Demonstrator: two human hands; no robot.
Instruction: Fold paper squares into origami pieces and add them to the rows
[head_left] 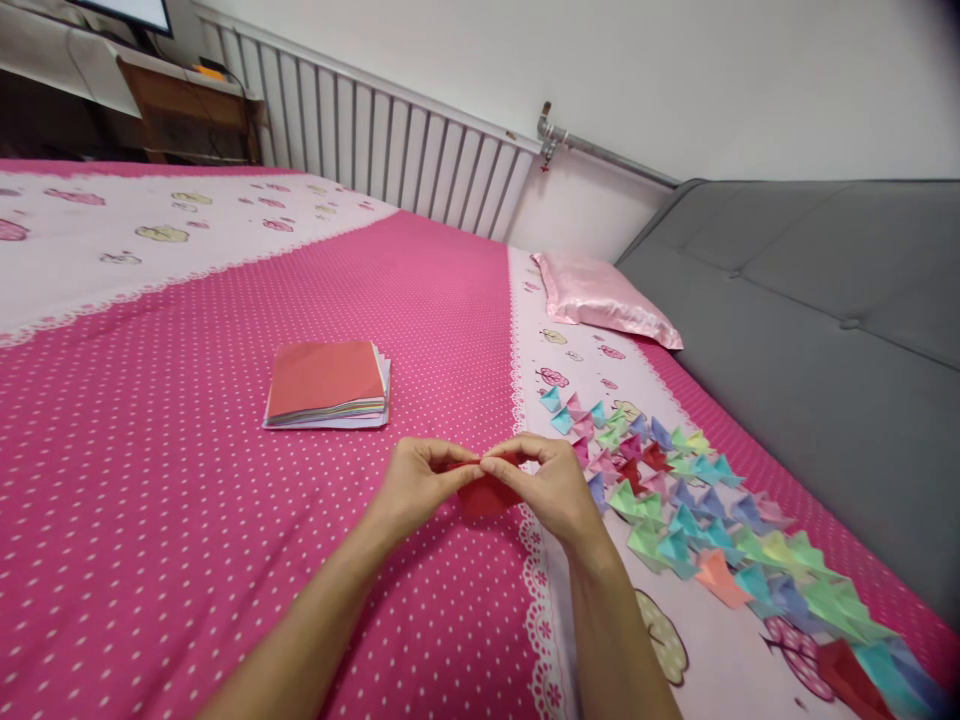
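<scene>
A small piece of red paper is pinched between both my hands above the pink dotted bedspread. My left hand grips its top left side with thumb and fingers. On the other side my right hand pinches the top edge, its thumb nearly meeting the left thumb. The fingers cover part of the paper, so its exact fold is hidden. Ahead and to the left lies a stack of square coloured paper with a red sheet on top. To the right, many folded paper boats in several colours sit in rows.
A pink satin pillow lies by the grey padded headboard at the right. Behind the bed are a white radiator and a pipe. A wooden desk with a monitor stands at the far left.
</scene>
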